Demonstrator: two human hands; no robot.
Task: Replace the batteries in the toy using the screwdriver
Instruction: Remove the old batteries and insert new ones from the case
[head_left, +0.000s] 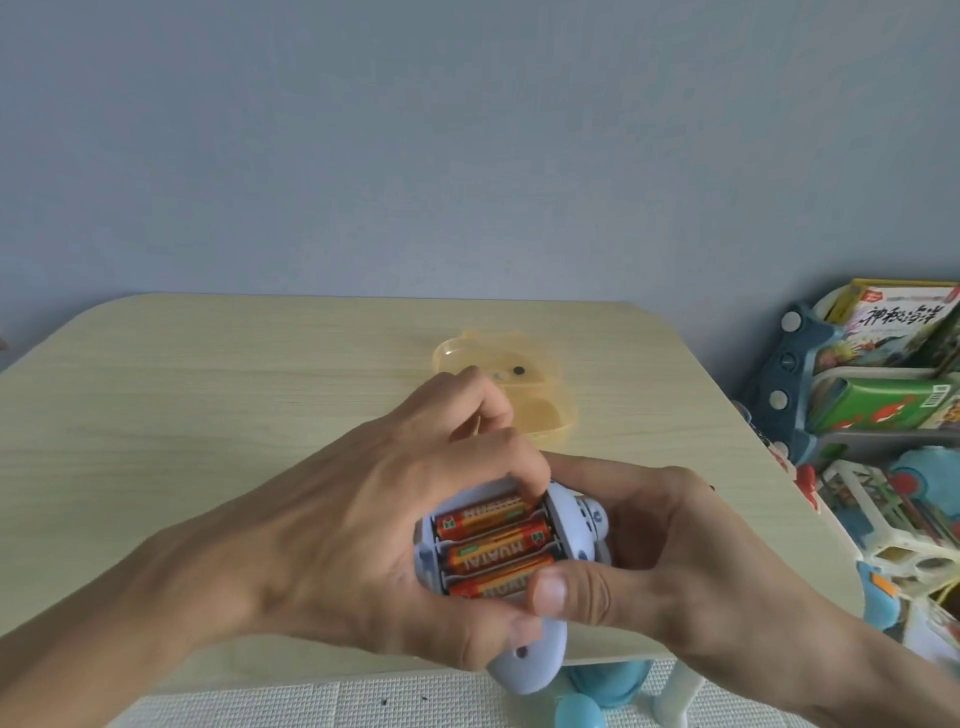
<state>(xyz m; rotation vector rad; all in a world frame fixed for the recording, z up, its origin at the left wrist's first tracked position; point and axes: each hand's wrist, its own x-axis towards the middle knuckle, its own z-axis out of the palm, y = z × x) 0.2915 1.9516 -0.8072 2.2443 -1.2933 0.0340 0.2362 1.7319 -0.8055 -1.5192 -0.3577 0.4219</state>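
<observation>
3 orange batteries (492, 546), 1 pale blue toy (569, 525), 2 hands, 1 yellow container (550, 395), 1 table (208, 415).

bench (208, 415): pale wood-grain top, rounded far corners
on bench: yellow translucent container (524, 395), right of centre (small dark item inside, too small to identify)

Child's room at home: toy shelf (883, 431), picture books (898, 317).

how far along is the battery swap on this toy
Done: the toy has its battery bay uncovered, and three orange batteries lie in it. In hand: the left hand has fingertips at the far battery, while the right hand steadies the toy. Left: refitting the cover and screw; neither cover nor screwdriver is visible. A small dark piece sits in the yellow container.
</observation>
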